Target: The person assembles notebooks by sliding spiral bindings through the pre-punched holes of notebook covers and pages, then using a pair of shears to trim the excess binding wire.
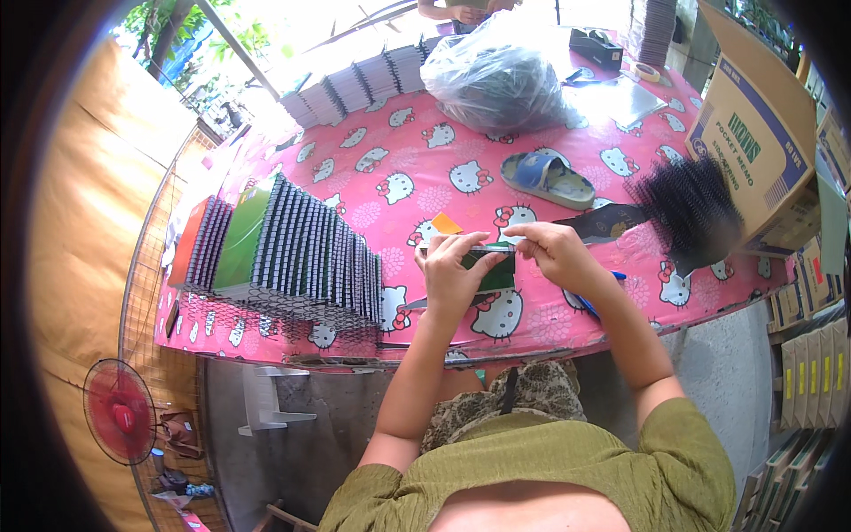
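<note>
My left hand (450, 277) is closed on a small dark green notebook (500, 273), thumb on the near face and fingers along the top edge. At the notebook's upper right corner is my right hand (560, 255), its thumb and index finger pinched; whatever they hold is too small to make out. Beyond my left hand lies an orange piece of paper (446, 223). A dark pointed blade (415, 304) shows beside my left wrist. Partly under my right forearm is a blue-handled tool (585, 305).
Stacked spiral notebooks (306, 248) stand at left on the pink table (372, 191). A blue slipper (548, 180), black spiral coils (687, 208) and a cardboard box (753, 142) are rightward. Farther back are a plastic bag (492, 75), more notebooks (355, 84) and another person's hands (468, 13).
</note>
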`<state>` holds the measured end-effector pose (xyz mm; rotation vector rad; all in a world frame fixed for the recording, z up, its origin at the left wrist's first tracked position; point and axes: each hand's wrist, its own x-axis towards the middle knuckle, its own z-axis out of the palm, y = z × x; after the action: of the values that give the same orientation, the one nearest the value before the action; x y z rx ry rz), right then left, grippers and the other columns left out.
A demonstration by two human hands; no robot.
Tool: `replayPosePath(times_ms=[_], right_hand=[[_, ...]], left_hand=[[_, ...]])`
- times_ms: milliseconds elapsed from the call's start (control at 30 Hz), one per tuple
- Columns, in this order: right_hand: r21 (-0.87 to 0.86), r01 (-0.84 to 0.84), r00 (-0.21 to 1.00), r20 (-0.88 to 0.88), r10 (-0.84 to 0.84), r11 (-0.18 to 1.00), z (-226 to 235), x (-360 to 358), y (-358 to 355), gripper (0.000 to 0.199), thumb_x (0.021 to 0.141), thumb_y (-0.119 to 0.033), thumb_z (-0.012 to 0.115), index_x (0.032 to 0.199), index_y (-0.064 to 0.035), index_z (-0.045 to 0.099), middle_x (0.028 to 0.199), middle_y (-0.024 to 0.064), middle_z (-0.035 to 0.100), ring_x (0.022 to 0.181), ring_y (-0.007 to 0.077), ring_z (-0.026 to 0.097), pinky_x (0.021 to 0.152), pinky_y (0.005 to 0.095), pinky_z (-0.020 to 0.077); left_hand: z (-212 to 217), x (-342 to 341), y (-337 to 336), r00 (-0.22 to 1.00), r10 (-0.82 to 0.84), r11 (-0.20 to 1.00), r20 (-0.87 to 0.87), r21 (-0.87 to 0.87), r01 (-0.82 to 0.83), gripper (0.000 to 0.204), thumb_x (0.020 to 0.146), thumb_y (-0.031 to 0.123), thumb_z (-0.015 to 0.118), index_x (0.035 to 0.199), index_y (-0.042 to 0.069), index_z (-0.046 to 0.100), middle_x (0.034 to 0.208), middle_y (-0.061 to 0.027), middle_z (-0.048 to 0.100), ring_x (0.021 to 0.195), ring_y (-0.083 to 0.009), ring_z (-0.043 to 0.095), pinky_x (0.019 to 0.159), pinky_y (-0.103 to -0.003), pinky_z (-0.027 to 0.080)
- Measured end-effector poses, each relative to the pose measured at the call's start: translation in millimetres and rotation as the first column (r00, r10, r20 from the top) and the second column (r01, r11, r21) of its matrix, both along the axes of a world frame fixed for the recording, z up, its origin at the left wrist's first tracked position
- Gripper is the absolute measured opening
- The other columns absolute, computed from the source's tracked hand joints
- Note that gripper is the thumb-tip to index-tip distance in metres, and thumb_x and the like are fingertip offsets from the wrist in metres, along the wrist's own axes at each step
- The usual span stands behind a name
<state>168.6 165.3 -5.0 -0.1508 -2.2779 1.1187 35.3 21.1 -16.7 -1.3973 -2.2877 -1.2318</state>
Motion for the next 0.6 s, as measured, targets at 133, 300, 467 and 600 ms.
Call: replayPosePath(times_ms=[133, 300, 467, 600], right_hand=[[0.142, 0.1, 0.986, 0.122, -0.117, 0.985, 14, 3, -16, 0.022, 0.084, -0.022, 0.067, 0.091, -0.0027, 0.059, 0.095, 0.0125, 0.056, 0.084, 0.0317, 0.062, 0.07, 0.0422, 0.0495], [0.271, 0.203, 0.963, 0.117, -0.242, 0.941, 17, 2, -26, 0.024, 0.084, -0.022, 0.068, 0.097, -0.0062, 0.056, 0.096, 0.0101, 0.058, 0.084, 0.0321, 0.062, 0.067, 0.0409, 0.0503], [0.285, 0.285, 0.953, 0.016, -0.302, 0.915, 5, -8, -26, 0.02, 0.083, -0.023, 0.068, 0.09, -0.0071, 0.058, 0.089, 0.0091, 0.057, 0.081, 0.031, 0.062, 0.065, 0.0426, 0.0492], [0.288, 0.204, 0.969, 0.078, -0.235, 0.936, 11, -8, -28, 0.02, 0.081, -0.02, 0.069, 0.086, -0.0043, 0.057, 0.085, 0.0107, 0.057, 0.081, 0.0315, 0.061, 0.067, 0.0424, 0.049]], left_hand=[[-5, -1, -6, 0.998, -0.029, 1.0, 0.052, -0.009, 0.029, 0.024, 0.069, 0.029, 0.079, 0.09, 0.018, 0.074, 0.087, 0.0027, 0.068, 0.096, -0.0181, 0.057, 0.097, -0.047, 0.024], [-4, 1, -6, 0.999, 0.006, 0.999, 0.041, -0.034, -0.005, 0.02, 0.069, 0.026, 0.079, 0.087, 0.017, 0.074, 0.087, 0.0032, 0.068, 0.095, -0.0173, 0.057, 0.098, -0.048, 0.023], [-5, -1, -2, 0.998, -0.03, 1.0, 0.049, 0.011, 0.029, 0.02, 0.068, 0.023, 0.079, 0.086, 0.016, 0.074, 0.085, 0.0015, 0.068, 0.091, -0.0181, 0.058, 0.092, -0.043, 0.03], [-3, -1, -2, 0.999, -0.028, 0.998, -0.04, 0.049, 0.03, 0.021, 0.064, 0.018, 0.08, 0.083, 0.012, 0.074, 0.082, -0.0018, 0.07, 0.081, -0.0199, 0.062, 0.08, -0.036, 0.043]])
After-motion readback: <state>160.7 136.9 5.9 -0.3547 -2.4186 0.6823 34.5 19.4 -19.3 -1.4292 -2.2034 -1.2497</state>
